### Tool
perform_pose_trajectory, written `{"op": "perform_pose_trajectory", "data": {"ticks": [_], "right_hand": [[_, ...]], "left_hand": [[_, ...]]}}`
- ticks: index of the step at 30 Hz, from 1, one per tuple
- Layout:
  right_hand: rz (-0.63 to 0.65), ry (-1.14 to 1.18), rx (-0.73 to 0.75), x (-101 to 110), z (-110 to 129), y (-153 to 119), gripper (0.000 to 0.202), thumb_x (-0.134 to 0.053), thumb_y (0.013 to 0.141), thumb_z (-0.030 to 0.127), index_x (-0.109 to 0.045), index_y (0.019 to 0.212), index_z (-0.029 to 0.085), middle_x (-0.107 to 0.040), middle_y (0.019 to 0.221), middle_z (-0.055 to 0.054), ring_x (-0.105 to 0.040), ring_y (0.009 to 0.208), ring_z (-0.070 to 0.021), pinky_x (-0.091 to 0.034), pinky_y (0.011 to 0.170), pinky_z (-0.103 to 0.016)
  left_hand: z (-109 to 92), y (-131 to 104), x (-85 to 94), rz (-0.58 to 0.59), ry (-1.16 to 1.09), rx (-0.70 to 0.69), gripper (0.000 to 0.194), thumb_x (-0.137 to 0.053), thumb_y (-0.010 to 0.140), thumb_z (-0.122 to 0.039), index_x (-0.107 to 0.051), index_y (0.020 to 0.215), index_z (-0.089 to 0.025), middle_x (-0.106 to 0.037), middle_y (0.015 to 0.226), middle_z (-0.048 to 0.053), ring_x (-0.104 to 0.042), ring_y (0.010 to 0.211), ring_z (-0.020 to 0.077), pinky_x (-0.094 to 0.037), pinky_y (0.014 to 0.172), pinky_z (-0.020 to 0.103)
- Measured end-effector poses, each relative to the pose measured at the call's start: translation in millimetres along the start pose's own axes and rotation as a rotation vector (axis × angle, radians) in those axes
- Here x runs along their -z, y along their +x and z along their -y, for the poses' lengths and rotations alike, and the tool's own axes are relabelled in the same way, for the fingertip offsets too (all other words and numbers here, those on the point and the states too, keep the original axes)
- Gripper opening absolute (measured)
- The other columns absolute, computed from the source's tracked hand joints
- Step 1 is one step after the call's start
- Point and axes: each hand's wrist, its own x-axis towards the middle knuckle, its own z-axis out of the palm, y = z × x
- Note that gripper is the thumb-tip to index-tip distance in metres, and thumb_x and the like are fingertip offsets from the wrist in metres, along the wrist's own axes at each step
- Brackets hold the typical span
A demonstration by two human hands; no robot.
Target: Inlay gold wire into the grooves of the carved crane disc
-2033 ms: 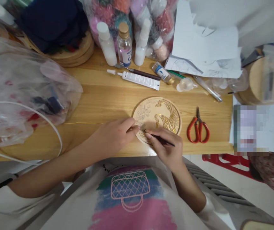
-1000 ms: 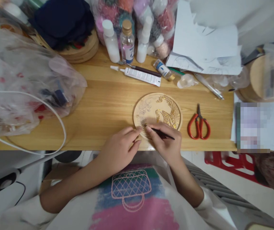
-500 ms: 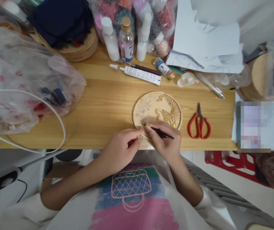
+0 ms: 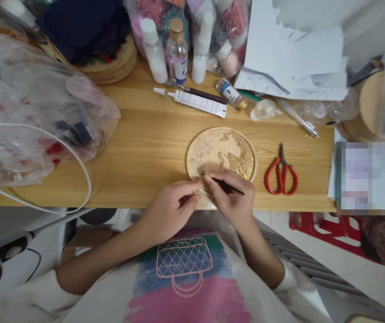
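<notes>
A round wooden plaque [image 4: 209,134] lies near the table's front edge. It bears a bird outlined in raised gold wire on the right, and bare line drawing on the left. My right hand [image 4: 234,197] is closed around slim black tweezers [image 4: 228,185], whose tip meets the drawing at the plaque's lower left. Beside it, the fingertips of my left hand [image 4: 174,204] are pinched together at the plaque's lower left rim. A thin bit of gold wire [image 4: 198,192] shows between them, mostly hidden by the fingers.
Red-handled scissors or pliers [image 4: 282,175] lie right of the plaque. Behind it are a white glue tube [image 4: 195,102], a dark stick tool, a small bottle [image 4: 231,93] and upright bottles [image 4: 177,54]. A plastic bag [image 4: 44,112] and white cable [image 4: 86,175] occupy the left; papers [image 4: 293,63] lie back right.
The view has shifted very slightly. Both hands keep nearly the same position at the plaque's lower left, with the tweezers still on the drawing.
</notes>
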Motion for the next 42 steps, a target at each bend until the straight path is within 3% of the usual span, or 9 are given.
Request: {"op": "perform_pose_trajectory", "data": {"ticks": [9, 18, 21, 28, 35, 42], "right_hand": [[-0.004, -0.009, 0.012, 0, -2, -1, 0.006, -0.069, 0.088, 0.019, -0.074, 0.088, 0.023, -0.075, 0.076, 0.001, -0.066, 0.066, -0.012, -0.051, 0.062, -0.025], [-0.009, 0.021, -0.011, 3, 1, -2, 0.006, -0.07, 0.087, 0.02, -0.075, 0.089, 0.023, -0.076, 0.077, 0.0, -0.068, 0.067, -0.0119, -0.052, 0.062, -0.025], [-0.088, 0.047, -0.033, 6, 3, -3, 0.006, -0.072, 0.085, 0.019, -0.075, 0.088, 0.024, -0.076, 0.078, 0.001, -0.069, 0.069, -0.0125, -0.054, 0.062, -0.025], [-0.413, 0.079, -0.128, 25, -14, -1, 0.006, -0.075, 0.081, 0.02, -0.076, 0.085, 0.025, -0.077, 0.079, 0.001, -0.072, 0.072, -0.013, -0.059, 0.068, -0.026], [-0.431, 0.113, -0.261, 27, -21, -13, 0.005, -0.077, 0.079, 0.025, -0.077, 0.083, 0.024, -0.077, 0.077, 0.0, -0.073, 0.069, -0.0151, -0.06, 0.065, -0.027], [-0.354, 0.161, -0.337, 19, -9, -22, 0.005, -0.076, 0.079, 0.027, -0.077, 0.083, 0.023, -0.077, 0.077, -0.002, -0.072, 0.068, -0.0155, -0.059, 0.061, -0.026]], "left_hand": [[3, -5, 0.1, -0.063, 0.141, -0.067, 0.035, -0.051, 0.091, -0.021, -0.071, 0.117, -0.014, -0.075, 0.091, 0.006, -0.068, 0.076, 0.0159, -0.054, 0.071, 0.029], [7, -5, 0.6, -0.064, 0.153, -0.061, 0.036, -0.051, 0.091, -0.021, -0.071, 0.119, -0.014, -0.074, 0.09, 0.006, -0.068, 0.078, 0.016, -0.053, 0.073, 0.029], [8, -4, 1.9, -0.066, 0.146, -0.055, 0.036, -0.051, 0.091, -0.023, -0.072, 0.12, -0.016, -0.072, 0.085, 0.004, -0.065, 0.071, 0.0146, -0.051, 0.067, 0.028], [10, -2, 9.3, -0.055, 0.113, -0.026, 0.037, -0.051, 0.091, -0.026, -0.072, 0.121, -0.016, -0.071, 0.086, 0.004, -0.062, 0.071, 0.0139, -0.049, 0.065, 0.026], [10, 3, 31.7, -0.058, 0.092, -0.014, 0.034, -0.054, 0.091, -0.035, -0.073, 0.116, -0.023, -0.067, 0.082, 0.001, -0.056, 0.063, 0.0119, -0.047, 0.059, 0.024], [3, 23, 69.5, -0.099, 0.336, -0.27, 0.032, -0.05, 0.094, -0.033, -0.072, 0.112, -0.021, -0.066, 0.075, 0.003, -0.06, 0.066, 0.016, -0.05, 0.061, 0.028]]}}
